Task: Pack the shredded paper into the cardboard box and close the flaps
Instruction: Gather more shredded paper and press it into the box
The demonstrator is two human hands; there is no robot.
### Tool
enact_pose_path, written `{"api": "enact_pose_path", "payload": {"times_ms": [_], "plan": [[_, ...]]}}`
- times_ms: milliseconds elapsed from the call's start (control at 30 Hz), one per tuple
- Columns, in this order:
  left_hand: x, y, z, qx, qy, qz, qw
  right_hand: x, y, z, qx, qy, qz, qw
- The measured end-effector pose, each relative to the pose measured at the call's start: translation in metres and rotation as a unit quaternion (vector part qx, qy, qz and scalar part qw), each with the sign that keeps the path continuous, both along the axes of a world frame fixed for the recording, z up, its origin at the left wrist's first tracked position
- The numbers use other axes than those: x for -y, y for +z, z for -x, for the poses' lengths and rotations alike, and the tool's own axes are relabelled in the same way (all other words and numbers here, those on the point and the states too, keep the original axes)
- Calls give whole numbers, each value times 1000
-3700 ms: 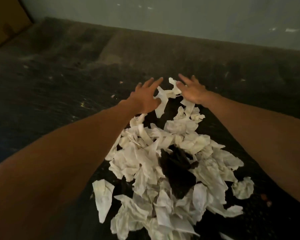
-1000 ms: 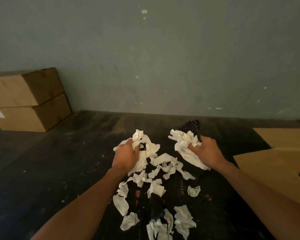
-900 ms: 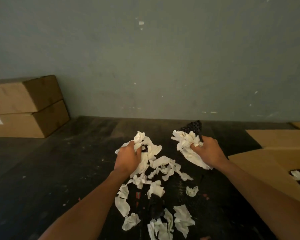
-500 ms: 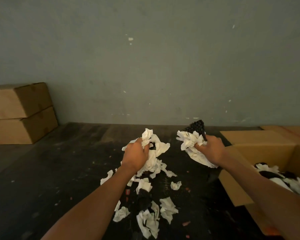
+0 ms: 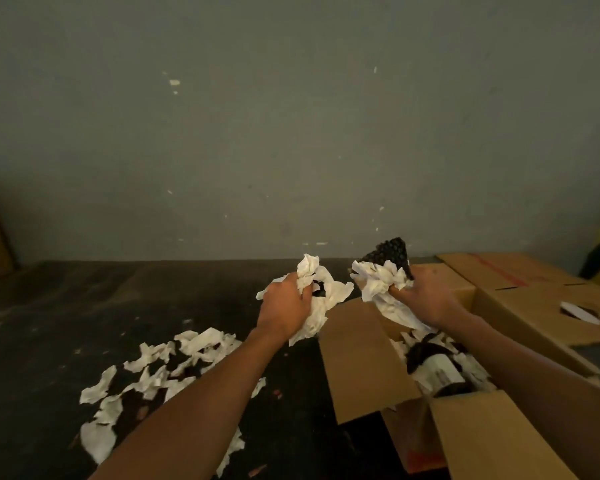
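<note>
Both fists clench shredded paper (image 5: 321,299), left hand (image 5: 284,311) short of the cardboard box (image 5: 364,362), right hand (image 5: 426,299) over it — loose scraps may spill onto the floor (image 5: 84,306).

Below the right hand (image 5: 426,299) and its clutched paper wad (image 5: 381,285), the open cardboard box (image 5: 368,368) gapes, its mouth partly filled with paper and dark items. The raised left flap (image 5: 357,358) stands between the box mouth and the left hand (image 5: 284,310), which grips another wad. A second box (image 5: 534,299) crowds the far right. Left of both fists, the dark floor (image 5: 84,306) lies open beyond scattered shreds (image 5: 160,368).
</note>
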State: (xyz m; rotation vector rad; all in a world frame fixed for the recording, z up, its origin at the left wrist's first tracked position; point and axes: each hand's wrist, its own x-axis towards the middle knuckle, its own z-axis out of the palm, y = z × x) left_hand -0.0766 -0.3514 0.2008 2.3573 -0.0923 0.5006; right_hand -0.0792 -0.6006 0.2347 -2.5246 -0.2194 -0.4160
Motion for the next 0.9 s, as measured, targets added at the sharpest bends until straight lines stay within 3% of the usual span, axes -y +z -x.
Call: {"api": "enact_pose_path", "payload": {"times_ms": [267,533,700,900], "plan": [[156,-25,-57,-48,-37,0,998,143,-51,-58,-75,-6,31,997],[244,-73,-89,-161,-81,-33,983,208,-107,-99,-166,-19,53,985],[268,-90,-104,-324,-146,-17,934,228,-110,-115,-252,28,67,965],[276,-103,-117,-428,-197,-72,879,251,-94,-126,-356,73,35,931]]}}
